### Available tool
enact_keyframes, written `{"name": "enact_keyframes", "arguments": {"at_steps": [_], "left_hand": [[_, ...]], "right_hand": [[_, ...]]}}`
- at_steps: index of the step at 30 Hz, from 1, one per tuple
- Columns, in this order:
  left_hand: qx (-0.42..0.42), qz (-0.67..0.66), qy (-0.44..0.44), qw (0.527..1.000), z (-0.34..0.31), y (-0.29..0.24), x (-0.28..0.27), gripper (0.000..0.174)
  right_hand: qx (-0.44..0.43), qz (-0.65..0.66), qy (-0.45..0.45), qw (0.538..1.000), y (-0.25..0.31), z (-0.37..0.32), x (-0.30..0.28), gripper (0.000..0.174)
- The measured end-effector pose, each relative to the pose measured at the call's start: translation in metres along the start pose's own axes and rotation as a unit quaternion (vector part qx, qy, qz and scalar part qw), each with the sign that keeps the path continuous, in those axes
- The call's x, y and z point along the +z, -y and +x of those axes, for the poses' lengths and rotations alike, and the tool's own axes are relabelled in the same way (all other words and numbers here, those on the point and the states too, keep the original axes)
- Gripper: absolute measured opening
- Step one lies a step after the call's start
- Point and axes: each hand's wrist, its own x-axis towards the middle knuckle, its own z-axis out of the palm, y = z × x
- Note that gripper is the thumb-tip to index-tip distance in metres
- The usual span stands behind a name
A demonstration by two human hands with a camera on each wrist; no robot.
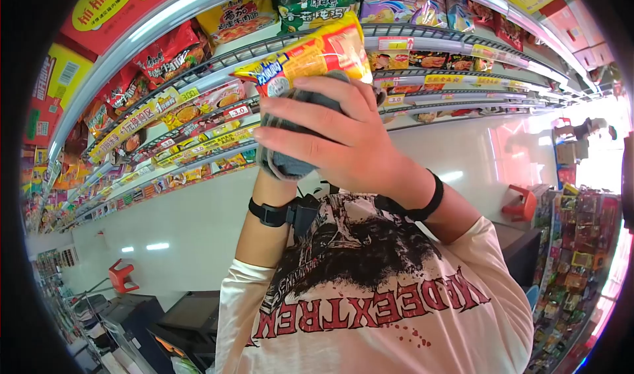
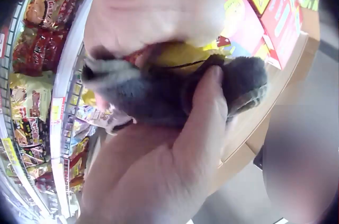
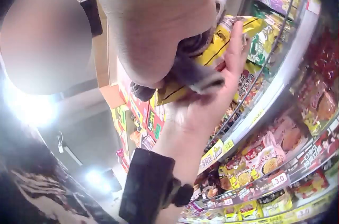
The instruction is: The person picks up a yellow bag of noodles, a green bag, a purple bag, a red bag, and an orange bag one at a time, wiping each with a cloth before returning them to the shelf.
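Observation:
A yellow and red packet point(image 1: 323, 54) is held up before the chest, with a dark grey cloth point(image 1: 290, 133) against it. My right hand point(image 1: 337, 126) lies over the cloth, its fingers curved round it. Behind the cloth, my left hand is mostly hidden in the head view. From the left wrist, my left hand point(image 2: 164, 173) has its thumb pressed on the grey cloth point(image 2: 153, 97), below my right hand point(image 2: 159, 7). In the right wrist view, the left hand's fingers point(image 3: 233, 54) lie along the yellow packet point(image 3: 214, 49), supporting it from behind.
Shelves point(image 1: 218, 60) of bagged noodles curve across the top and left. Red stools point(image 1: 123, 276) stand on the pale floor point(image 1: 198, 235). Dark counters point(image 1: 191, 318) are at lower left, and another goods rack point(image 1: 581, 242) is at right. Boxes point(image 2: 283, 20) stand beside the shelves.

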Motion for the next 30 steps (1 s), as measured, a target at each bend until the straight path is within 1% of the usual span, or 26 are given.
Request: {"name": "enact_keyframes", "arguments": {"at_steps": [2, 3, 6, 7, 10, 11, 14, 15, 16, 17, 18, 19, 21, 22, 23, 25, 27, 30], "left_hand": [[-0.010, 0.012, -0.008, 1.000, 0.000, 0.005, -0.001, 0.076], [-0.012, 0.017, -0.010, 1.000, 0.000, 0.005, -0.001, 0.076], [-0.018, 0.027, -0.016, 0.999, -0.001, 0.008, -0.003, 0.075], [-0.014, 0.028, -0.017, 0.999, -0.002, 0.007, -0.003, 0.075], [0.011, 0.016, -0.025, 1.000, -0.004, 0.003, -0.002, 0.071], [0.021, 0.011, -0.028, 0.999, -0.004, 0.001, -0.001, 0.069], [0.057, 0.064, -0.145, 0.986, 0.007, -0.001, 0.009, 0.070], [0.049, 0.059, -0.048, 0.996, 0.011, -0.002, 0.011, 0.066], [0.084, 0.168, -0.103, 0.977, 0.015, -0.001, 0.014, 0.064], [0.118, 0.276, -0.157, 0.941, 0.020, 0.002, 0.019, 0.062], [0.151, 0.379, -0.208, 0.889, 0.024, 0.002, 0.023, 0.060], [0.190, 0.380, -0.212, 0.880, 0.029, -0.001, 0.019, 0.056], [0.229, 0.479, -0.194, 0.825, 0.038, -0.018, 0.027, 0.055], [0.269, 0.506, -0.192, 0.797, 0.045, -0.030, 0.023, 0.051], [0.308, 0.531, -0.192, 0.766, 0.051, -0.042, 0.018, 0.049], [0.358, 0.637, -0.273, 0.625, 0.065, -0.060, 0.020, 0.049], [0.417, 0.699, -0.304, 0.494, 0.079, -0.073, 0.017, 0.050], [0.465, 0.686, -0.348, 0.439, 0.102, -0.068, 0.013, 0.049]], "right_hand": [[0.004, -0.035, -0.044, 0.998, -0.007, 0.008, -0.001, 0.050], [0.021, -0.048, -0.070, 0.996, -0.011, 0.010, -0.001, 0.048], [0.107, -0.087, -0.062, 0.989, -0.033, 0.009, -0.015, 0.048], [0.134, -0.079, -0.055, 0.986, -0.039, 0.008, -0.019, 0.057], [0.252, 0.032, -0.037, 0.967, -0.045, -0.010, -0.021, 0.064], [0.252, 0.055, -0.031, 0.966, -0.045, -0.017, -0.018, 0.067], [0.239, 0.011, 0.025, 0.971, -0.027, -0.031, -0.018, 0.067], [0.218, 0.009, 0.038, 0.975, -0.022, -0.034, -0.017, 0.067], [0.224, 0.049, 0.065, 0.971, -0.019, -0.037, -0.017, 0.067], [0.229, 0.090, 0.090, 0.965, -0.015, -0.040, -0.016, 0.067], [0.233, 0.131, 0.116, 0.957, -0.012, -0.041, -0.017, 0.067], [0.253, 0.209, 0.112, 0.938, -0.010, -0.040, -0.021, 0.069], [0.285, 0.249, 0.142, 0.915, -0.008, -0.045, -0.033, 0.070], [0.301, 0.269, 0.158, 0.901, -0.008, -0.048, -0.040, 0.071], [0.306, 0.272, 0.156, 0.899, -0.010, -0.050, -0.048, 0.071], [0.326, 0.267, 0.137, 0.897, -0.016, -0.056, -0.061, 0.070], [0.340, 0.255, 0.107, 0.899, -0.021, -0.063, -0.072, 0.066], [0.384, 0.240, 0.094, 0.887, -0.028, -0.072, -0.088, 0.063]]}}
